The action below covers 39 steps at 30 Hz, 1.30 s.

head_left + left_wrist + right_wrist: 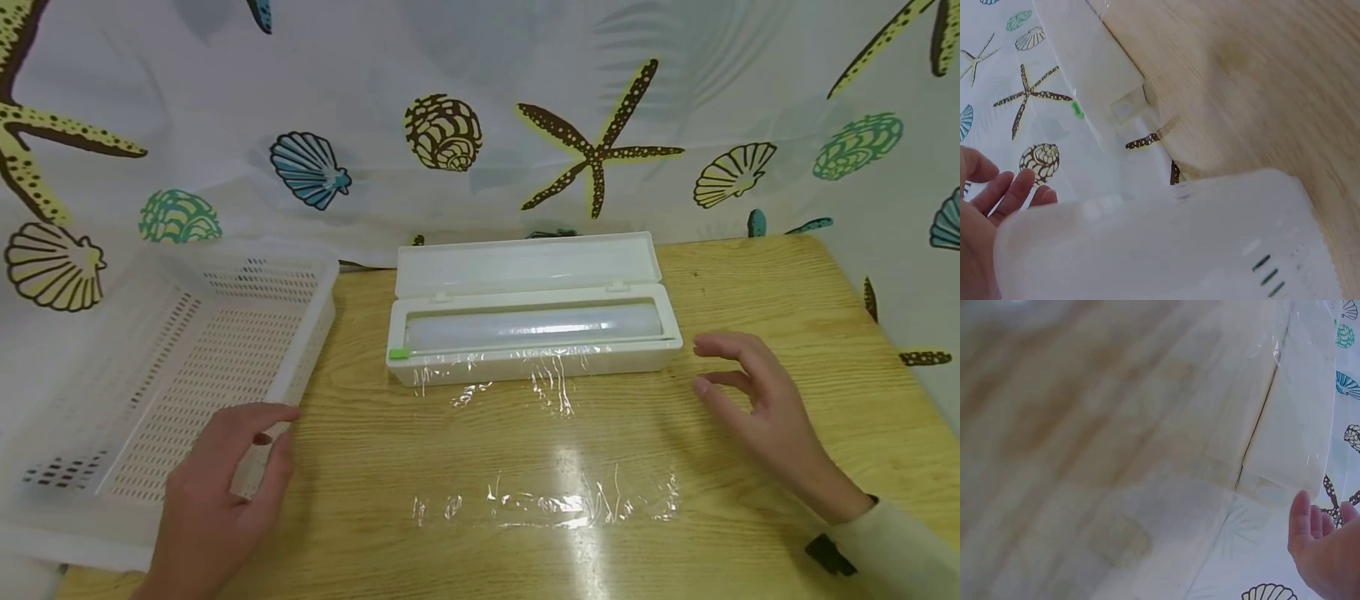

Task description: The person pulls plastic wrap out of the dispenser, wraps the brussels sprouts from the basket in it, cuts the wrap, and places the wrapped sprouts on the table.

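A white cling film dispenser (525, 371) lies on the table with its hinged lid (525, 268) tipped back. Inside sits a roll of clear film (532, 325), and a green slider (399, 354) is at the front left corner. From its front edge a transparent sheet of film (570, 504) spreads over the wood toward me. My left hand (221, 492), fingers loosely bent and holding nothing, hovers by the right side of a white basket (311, 333). Just off the dispenser's right end is my right hand (768, 417), thumb and fingers apart around nothing.
The perforated basket, whose wall (1166, 244) fills the lower left wrist view, takes up the table's left side. Behind the wooden table (750, 292) hangs a white cloth (487, 50) printed with shells and starfish, which also runs down the right side.
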Tool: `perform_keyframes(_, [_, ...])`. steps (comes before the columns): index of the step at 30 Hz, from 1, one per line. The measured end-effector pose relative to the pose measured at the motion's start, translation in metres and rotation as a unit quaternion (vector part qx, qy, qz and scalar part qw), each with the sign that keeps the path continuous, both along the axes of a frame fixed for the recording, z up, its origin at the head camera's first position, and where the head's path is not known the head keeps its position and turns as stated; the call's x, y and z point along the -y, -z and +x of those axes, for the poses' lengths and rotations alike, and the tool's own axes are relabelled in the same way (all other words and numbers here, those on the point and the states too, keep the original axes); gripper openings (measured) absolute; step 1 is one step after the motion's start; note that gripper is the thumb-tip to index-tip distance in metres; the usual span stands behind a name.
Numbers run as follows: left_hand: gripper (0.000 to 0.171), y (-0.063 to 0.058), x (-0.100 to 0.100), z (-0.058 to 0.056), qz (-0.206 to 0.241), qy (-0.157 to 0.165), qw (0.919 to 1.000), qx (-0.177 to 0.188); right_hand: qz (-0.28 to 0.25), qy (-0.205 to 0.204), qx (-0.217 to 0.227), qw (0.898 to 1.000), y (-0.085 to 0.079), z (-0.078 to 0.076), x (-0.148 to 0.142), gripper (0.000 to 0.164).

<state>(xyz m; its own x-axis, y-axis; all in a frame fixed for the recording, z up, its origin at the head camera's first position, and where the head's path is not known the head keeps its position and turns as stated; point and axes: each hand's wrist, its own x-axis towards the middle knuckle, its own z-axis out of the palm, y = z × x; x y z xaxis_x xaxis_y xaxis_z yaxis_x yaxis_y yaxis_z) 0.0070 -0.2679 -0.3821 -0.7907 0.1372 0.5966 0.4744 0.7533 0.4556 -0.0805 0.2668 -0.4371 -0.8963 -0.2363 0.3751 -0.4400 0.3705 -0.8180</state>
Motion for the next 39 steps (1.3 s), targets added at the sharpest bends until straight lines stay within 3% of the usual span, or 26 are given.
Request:
perform_keyframes(2, [0.026, -0.003, 0.006, 0.002, 0.001, -0.022, 0.9995, 0.023, -0.007, -0.004, 0.016, 1.0, -0.001, -0.003, 0.002, 0.051])
perform_keyframes(8, [0.037, -0.004, 0.02, 0.004, 0.037, -0.054, 0.9963, 0.056, -0.024, -0.011, 0.046, 0.999, -0.002, -0.009, 0.005, 0.05])
perform_keyframes(12, [0.035, -0.003, 0.027, 0.0, 0.064, -0.074, 0.9927, 0.07, -0.022, -0.003, 0.062, 0.998, -0.001, -0.01, 0.006, 0.05])
perform_keyframes(17, [0.031, -0.006, 0.036, -0.006, 0.078, -0.122, 0.9834, 0.109, -0.014, 0.008, 0.075, 0.997, -0.001, -0.014, 0.008, 0.053])
perform_keyframes(25, [0.031, -0.007, 0.052, -0.01, 0.083, -0.148, 0.9759, 0.137, -0.003, 0.005, 0.07, 0.998, -0.002, -0.021, 0.012, 0.059])
perform_keyframes(28, [0.033, -0.007, 0.06, -0.01, 0.06, -0.157, 0.9744, 0.149, -0.011, -0.003, 0.068, 0.998, -0.002, -0.024, 0.015, 0.06])
perform_keyframes(31, [0.037, -0.006, 0.072, -0.012, 0.015, -0.162, 0.9689, 0.186, -0.019, -0.009, 0.066, 0.998, -0.001, -0.026, 0.018, 0.06])
perform_keyframes(34, [0.048, -0.005, 0.085, -0.013, -0.024, -0.165, 0.9568, 0.238, -0.023, -0.014, 0.061, 0.998, 0.0, -0.028, 0.02, 0.061])
perform_keyframes(39, [0.072, -0.002, 0.094, -0.017, -0.038, -0.171, 0.9402, 0.292, -0.022, -0.015, 0.06, 0.998, 0.001, -0.03, 0.021, 0.061])
